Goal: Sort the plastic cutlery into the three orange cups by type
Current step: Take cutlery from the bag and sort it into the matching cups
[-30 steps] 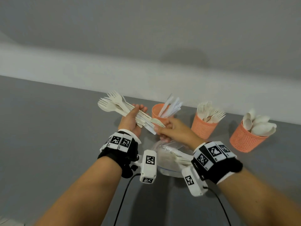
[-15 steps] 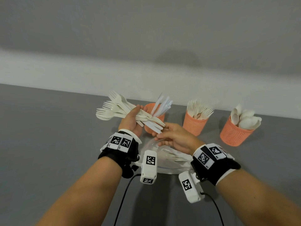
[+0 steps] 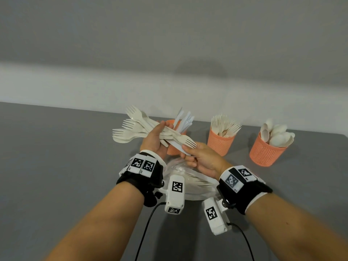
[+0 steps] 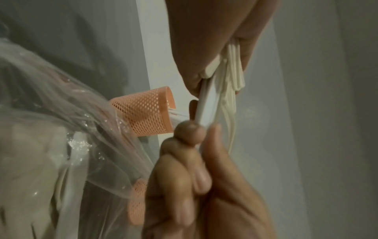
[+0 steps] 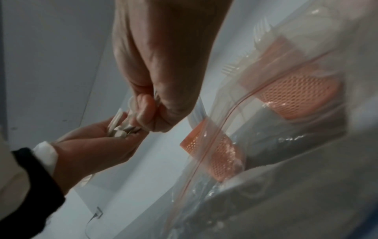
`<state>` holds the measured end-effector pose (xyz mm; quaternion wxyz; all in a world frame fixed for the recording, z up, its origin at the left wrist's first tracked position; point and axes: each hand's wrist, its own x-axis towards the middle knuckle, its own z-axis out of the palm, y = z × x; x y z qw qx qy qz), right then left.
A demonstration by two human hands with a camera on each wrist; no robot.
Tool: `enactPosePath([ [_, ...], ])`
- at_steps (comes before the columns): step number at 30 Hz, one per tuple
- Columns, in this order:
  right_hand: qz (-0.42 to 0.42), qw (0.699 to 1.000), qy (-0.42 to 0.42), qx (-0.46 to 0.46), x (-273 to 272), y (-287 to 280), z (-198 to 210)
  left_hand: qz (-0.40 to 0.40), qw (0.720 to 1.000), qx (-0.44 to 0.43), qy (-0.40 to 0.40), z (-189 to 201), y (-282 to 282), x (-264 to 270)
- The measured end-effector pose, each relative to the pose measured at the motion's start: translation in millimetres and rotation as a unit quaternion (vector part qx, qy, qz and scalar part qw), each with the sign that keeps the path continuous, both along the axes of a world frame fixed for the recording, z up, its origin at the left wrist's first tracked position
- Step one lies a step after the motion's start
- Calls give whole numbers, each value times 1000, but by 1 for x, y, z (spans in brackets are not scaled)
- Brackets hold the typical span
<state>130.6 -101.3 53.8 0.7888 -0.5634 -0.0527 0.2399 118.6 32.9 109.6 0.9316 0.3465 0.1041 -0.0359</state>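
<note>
The bundle of plastic cutlery [image 3: 143,131] lies across the left hand [image 3: 153,141], whose grip is curled round the handles, fork heads fanning out beyond it on the far side from the right hand. The right hand [image 3: 202,159] pinches the near end of a white knife [image 3: 178,147] that sticks out of the bundle, thumb against forefinger. Just behind the grip stands the knife cup [image 3: 174,140], half hidden by both hands; on the right hand's side of it stand the fork cup [image 3: 220,143] and, further out, the spoon cup [image 3: 264,153]. Below the hands a clear plastic bag [image 3: 195,182] lies on the grey desk [image 3: 56,166], mostly covered by wrists and cameras.

The left wrist view shows the pinch close: fingertips [image 4: 190,132] clamp the knife's handle, while the handles are bunched in the other palm. The right wrist view is blurred; the bag's zip strip [image 5: 214,142] crosses it, with cups only dimly seen through the film.
</note>
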Motion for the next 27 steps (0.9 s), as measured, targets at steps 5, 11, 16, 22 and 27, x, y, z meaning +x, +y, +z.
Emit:
enactPosePath([
  [5,9,1000,20,-9,-2,-16,-7,27,999,-39,1,-1,1,3],
  [11,15,999,23,-44,-4,-27,-8,80,994,-22,66,-23,5,12],
  [16,44,991,-10,-129,-10,-32,-4,85,992,-32,82,-39,7,16],
  [22,5,988,-60,-140,-12,-27,2,82,991,-72,78,-37,2,15],
  [27,-83,975,-90,-184,-7,-27,-1,114,986,-87,91,-47,7,25],
])
